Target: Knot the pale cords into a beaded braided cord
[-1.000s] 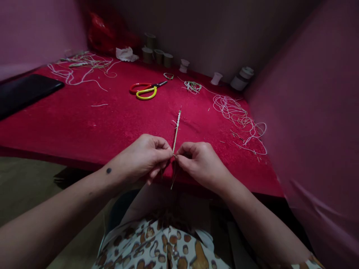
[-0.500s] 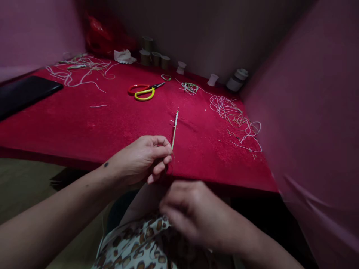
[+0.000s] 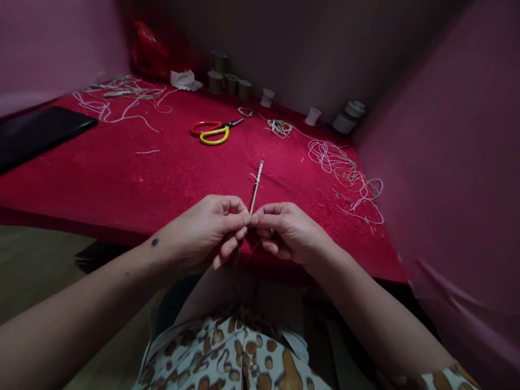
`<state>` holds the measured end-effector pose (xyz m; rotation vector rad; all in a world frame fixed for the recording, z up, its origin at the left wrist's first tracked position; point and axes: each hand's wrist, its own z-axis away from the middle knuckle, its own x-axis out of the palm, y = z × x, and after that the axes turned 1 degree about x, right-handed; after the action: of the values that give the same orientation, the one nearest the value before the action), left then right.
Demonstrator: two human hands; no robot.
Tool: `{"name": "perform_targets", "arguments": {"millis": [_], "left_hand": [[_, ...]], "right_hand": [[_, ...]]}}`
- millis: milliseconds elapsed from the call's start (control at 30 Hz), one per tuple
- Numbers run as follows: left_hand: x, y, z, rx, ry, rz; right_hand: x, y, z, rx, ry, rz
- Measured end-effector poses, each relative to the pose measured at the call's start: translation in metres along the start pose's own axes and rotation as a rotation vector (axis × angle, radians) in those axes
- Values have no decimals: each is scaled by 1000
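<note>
A thin pale-green and white braided cord (image 3: 255, 190) stretches away from my fingers over the red cloth. Its far end seems fixed at a small point on the table; white thread ends stick out partway along. My left hand (image 3: 222, 225) pinches the near end between thumb and forefinger, its other fingers curled. Right beside it, the thumb and forefinger of my right hand (image 3: 284, 227) close at the same spot, fingertips nearly touching the left ones. Thin loose strands hang below both hands. Exactly which strand each hand grips is too small to make out.
Scissors (image 3: 215, 131) with red and yellow handles lie beyond the cord. Tangled threads lie at left (image 3: 122, 97) and right (image 3: 337, 162). Several thread spools (image 3: 244, 89), a white-capped bottle (image 3: 348, 116) and crumpled tissue (image 3: 186, 80) line the back. A black flat device (image 3: 44, 132) rests at left.
My right hand has risen from above my lap to the cord's near end and now pinches there beside the left. My left hand keeps its hold.
</note>
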<state>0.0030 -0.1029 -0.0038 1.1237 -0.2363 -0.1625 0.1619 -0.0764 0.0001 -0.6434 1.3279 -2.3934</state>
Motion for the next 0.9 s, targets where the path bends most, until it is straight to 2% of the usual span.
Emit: {"name": "perform_targets", "arguments": {"millis": [100,600,800,900], "left_hand": [[0,2,1,-12,9,-60],[5,13,5,-67,17,-234],[-10,8,1,-39,-25,-278],[-16,10,6,58,47,-460]], "right_hand": [[-1,0,-2,-17,35,57],[1,-6,-6,77,8,187],[2,-7,-6,81,26,195],[7,-7,-5,79,67,183]]}}
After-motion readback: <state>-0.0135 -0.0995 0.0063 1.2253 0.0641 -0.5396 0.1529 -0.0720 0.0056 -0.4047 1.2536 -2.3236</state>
